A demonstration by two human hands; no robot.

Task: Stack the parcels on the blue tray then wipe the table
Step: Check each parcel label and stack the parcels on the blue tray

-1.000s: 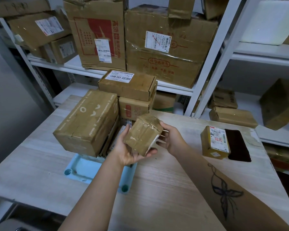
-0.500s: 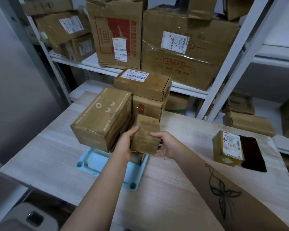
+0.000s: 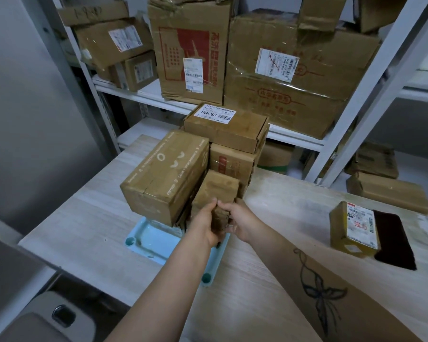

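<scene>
The left grip [image 3: 204, 224] and right grip [image 3: 242, 222] clasped the near end of a small parcel [image 3: 216, 191] from either side, fingers curled round it, holding it tilted over the right part of the tray [image 3: 153, 240]; whether it rested on anything beneath could not be told. On the tray's left sat a big box [image 3: 163, 176], the small parcel just beside it, and at the tray's back a flat labelled box [image 3: 225, 130] lay on top of a red-marked box [image 3: 229, 164]. Well right of the tray, on the pale wooden bench [image 3: 257, 304], a yellow parcel [image 3: 353, 228] stood touching a dark cloth [image 3: 393, 240].
</scene>
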